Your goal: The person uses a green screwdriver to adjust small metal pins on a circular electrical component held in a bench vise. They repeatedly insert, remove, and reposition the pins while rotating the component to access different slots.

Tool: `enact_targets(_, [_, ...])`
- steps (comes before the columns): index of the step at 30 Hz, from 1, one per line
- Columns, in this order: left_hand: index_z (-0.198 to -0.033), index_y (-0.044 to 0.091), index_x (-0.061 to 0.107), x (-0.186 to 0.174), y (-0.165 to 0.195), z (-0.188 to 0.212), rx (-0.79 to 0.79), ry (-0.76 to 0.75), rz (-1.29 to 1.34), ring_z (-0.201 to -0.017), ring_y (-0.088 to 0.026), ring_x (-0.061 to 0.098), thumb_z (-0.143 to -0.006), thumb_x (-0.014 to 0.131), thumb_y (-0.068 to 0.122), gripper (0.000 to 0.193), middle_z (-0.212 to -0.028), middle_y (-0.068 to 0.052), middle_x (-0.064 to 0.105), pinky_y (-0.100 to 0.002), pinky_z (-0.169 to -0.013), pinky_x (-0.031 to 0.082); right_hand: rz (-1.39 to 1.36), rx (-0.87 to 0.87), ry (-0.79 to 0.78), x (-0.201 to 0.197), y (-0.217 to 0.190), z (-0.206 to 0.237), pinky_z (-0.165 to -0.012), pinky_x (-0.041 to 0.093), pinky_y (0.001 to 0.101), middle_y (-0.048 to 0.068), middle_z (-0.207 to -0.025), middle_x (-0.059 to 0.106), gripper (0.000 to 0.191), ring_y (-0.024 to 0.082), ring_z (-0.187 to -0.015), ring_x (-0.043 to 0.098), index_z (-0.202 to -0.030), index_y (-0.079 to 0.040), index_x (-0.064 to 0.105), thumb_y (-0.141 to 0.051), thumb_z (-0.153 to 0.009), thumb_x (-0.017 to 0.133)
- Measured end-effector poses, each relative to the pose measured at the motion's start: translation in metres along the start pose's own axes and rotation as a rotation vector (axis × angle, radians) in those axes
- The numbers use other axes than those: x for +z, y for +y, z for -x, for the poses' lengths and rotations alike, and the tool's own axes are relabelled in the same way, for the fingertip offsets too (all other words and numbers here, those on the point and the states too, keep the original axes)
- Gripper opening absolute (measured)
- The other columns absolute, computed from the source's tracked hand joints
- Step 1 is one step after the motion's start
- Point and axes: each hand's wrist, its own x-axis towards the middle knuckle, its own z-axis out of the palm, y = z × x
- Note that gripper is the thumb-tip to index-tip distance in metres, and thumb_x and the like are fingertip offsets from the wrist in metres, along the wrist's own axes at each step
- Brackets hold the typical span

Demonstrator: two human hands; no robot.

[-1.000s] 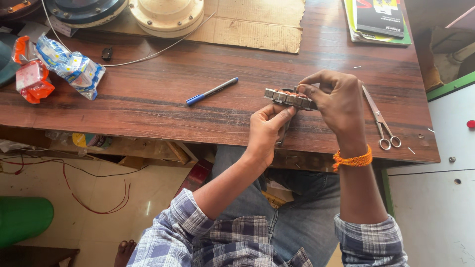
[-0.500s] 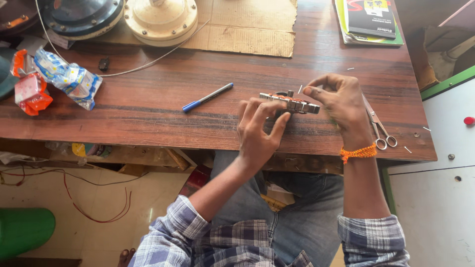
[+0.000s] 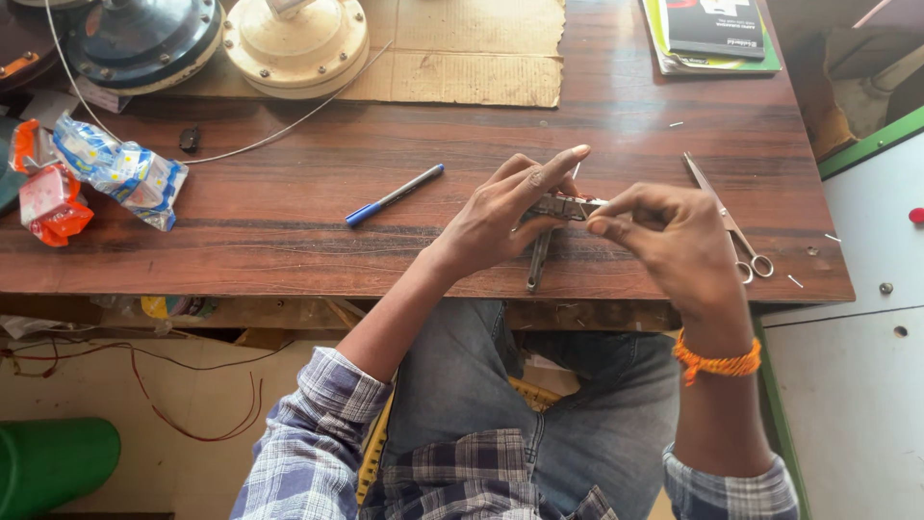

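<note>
Both of your hands hold one small metal assembly (image 3: 566, 205) between them: your right hand (image 3: 674, 241) pinches its right end between thumb and forefinger, and your left hand (image 3: 500, 212) closes around its left end, with the index finger stretched out straight over the top rather than curled in. Compared with a second ago, the piece sits differently: it was raised clear of the surface (image 3: 289, 212) and gripped tightly from both sides, whereas now it is lower, just above the wood near the front edge, and your left hand has moved from beneath the piece to beside and over it. A thin grey rod-like tool (image 3: 537, 262) now shows below the assembly, slanting toward the front edge; I cannot tell whether your left fingers hold it or whether it merely lies on the wood. My judgement is that you have passed from inspecting the piece to working on it, with the right hand acting as the clamp. The scissors (image 3: 731, 226) lie just beside your right hand, untouched, and the blue pen (image 3: 395, 195) lies near the left, apart from it. Two round motor housings (image 3: 289, 39), a cardboard sheet (image 3: 462, 48) and some crumpled wrappers (image 3: 96, 173) sit well away at the back and left.
</note>
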Motion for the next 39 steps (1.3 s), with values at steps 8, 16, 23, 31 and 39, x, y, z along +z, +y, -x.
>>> enact_targets(8, [-0.146,0.025,0.054,-0.003,-0.004,0.002,0.062,0.014,-0.057,-0.12,-0.024,0.061,-0.093,0.077,0.011,0.061,-0.129,0.0,0.063,-0.038,-0.109,0.053,0.126,-0.368,0.189,0.06,0.019,0.02,-0.063,0.053,0.0289,0.005,-0.089,0.074,0.01,0.008,-0.073,0.067,-0.103,-0.002,0.075,-0.001,-0.093,0.072])
enact_targets(16, [-0.108,0.023,0.064,0.004,0.0,0.026,0.313,0.199,-0.495,-0.094,-0.017,0.058,-0.095,0.077,0.023,0.018,-0.097,0.004,0.057,-0.035,-0.082,0.052,0.195,-0.351,0.159,0.048,0.009,0.052,-0.054,0.047,0.0295,0.006,-0.075,0.069,0.011,0.013,-0.058,0.062,-0.097,-0.004,0.078,-0.002,-0.087,0.075])
enact_targets(23, [-0.115,0.013,0.075,0.008,0.014,0.035,0.303,0.138,-0.435,-0.066,-0.011,0.057,-0.092,0.076,0.021,0.024,-0.073,0.003,0.052,-0.031,-0.058,0.047,0.265,-0.33,0.051,0.043,-0.015,0.058,-0.056,0.047,0.0297,0.005,-0.075,0.069,0.006,0.012,-0.061,0.062,-0.09,-0.003,0.075,-0.004,-0.084,0.077])
enact_targets(31, [-0.098,0.011,0.072,0.023,0.024,0.043,0.113,0.352,-0.26,-0.08,-0.011,0.07,-0.092,0.08,0.019,0.013,-0.105,0.0,0.072,-0.028,-0.071,0.056,0.264,-0.269,0.182,0.047,-0.02,0.059,-0.053,0.043,0.0297,0.007,-0.07,0.064,0.009,0.013,-0.056,0.055,-0.095,-0.005,0.079,-0.006,-0.087,0.08])
enact_targets(39, [-0.09,0.005,0.075,0.051,0.046,0.041,-0.45,0.66,0.071,-0.081,-0.011,0.069,-0.092,0.08,0.012,0.009,-0.092,-0.004,0.069,-0.028,-0.071,0.055,0.399,-0.459,0.246,0.045,-0.025,-0.005,-0.053,0.04,0.0308,0.007,-0.076,0.07,0.008,0.011,-0.056,0.052,-0.098,-0.003,0.078,-0.008,-0.094,0.082])
